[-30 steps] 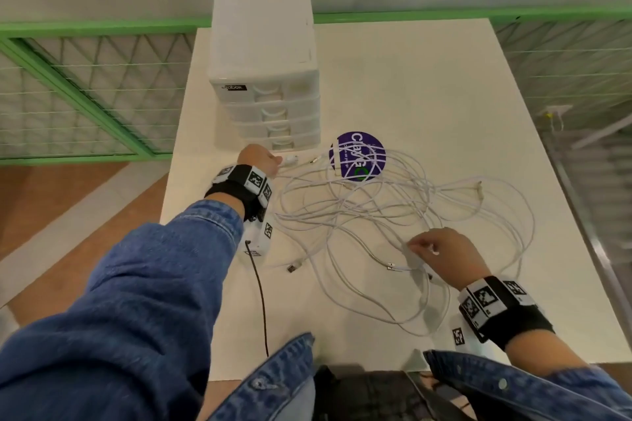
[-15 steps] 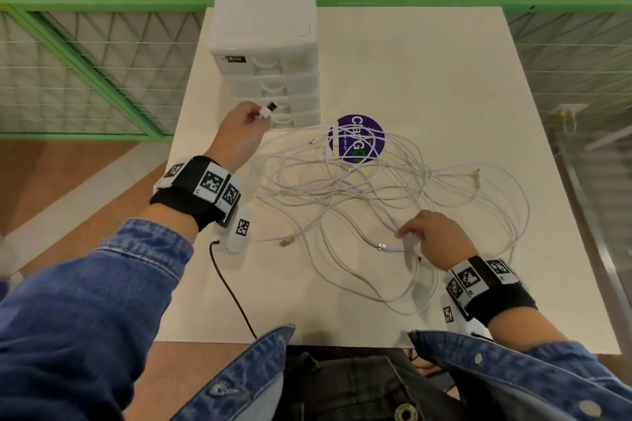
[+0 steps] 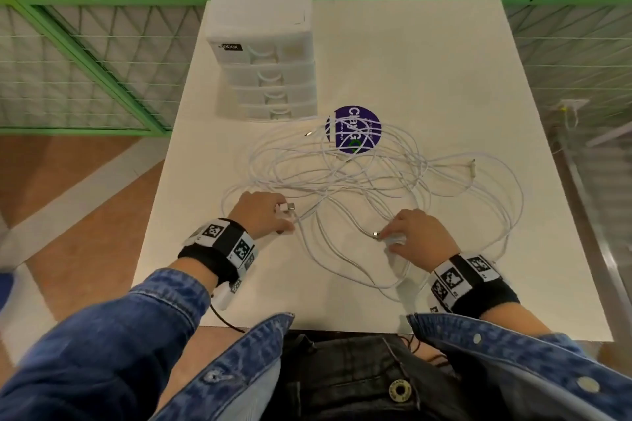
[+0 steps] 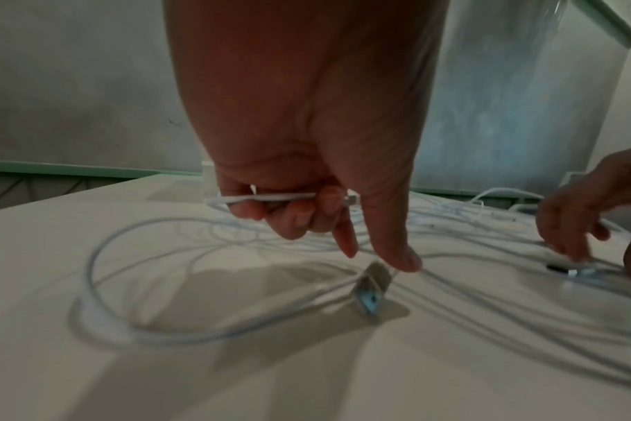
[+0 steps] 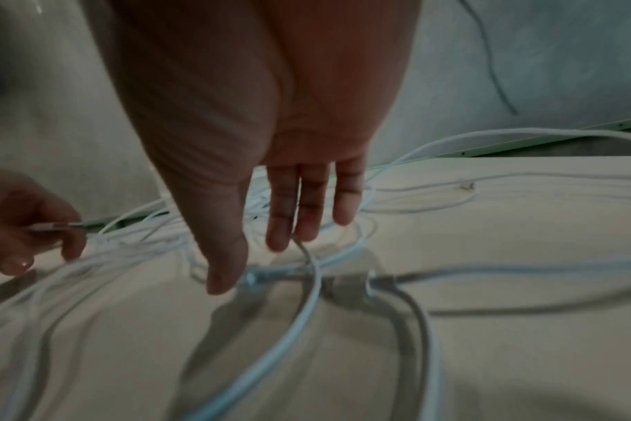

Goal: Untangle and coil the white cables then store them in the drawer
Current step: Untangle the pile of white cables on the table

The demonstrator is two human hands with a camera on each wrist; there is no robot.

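Note:
A tangle of white cables (image 3: 359, 178) spreads over the middle of the white table (image 3: 427, 61). My left hand (image 3: 282, 214) is at the tangle's near left and its fingers curl round one white cable (image 4: 270, 197). That hand's thumb points down at a USB plug (image 4: 373, 289), which shows by the knuckles in the head view (image 3: 290, 206). My right hand (image 3: 393, 236) lies at the near middle, fingers straight (image 5: 308, 216), touching a cable beside a small metal plug (image 3: 376, 234). The white drawer unit (image 3: 263, 55) stands at the far left with all drawers closed.
A round purple sticker (image 3: 355, 131) lies under the far loops of cable. A green mesh railing (image 3: 85, 55) runs behind and left of the table. Loose cable ends lie at the far middle (image 3: 308, 134) and the right (image 3: 473, 166). A black cord (image 3: 225, 319) hangs off the near edge.
My left hand has drawn back from the drawer unit to the near left of the tangle, bringing a cable end with it. The right hand has stayed at the small plug.

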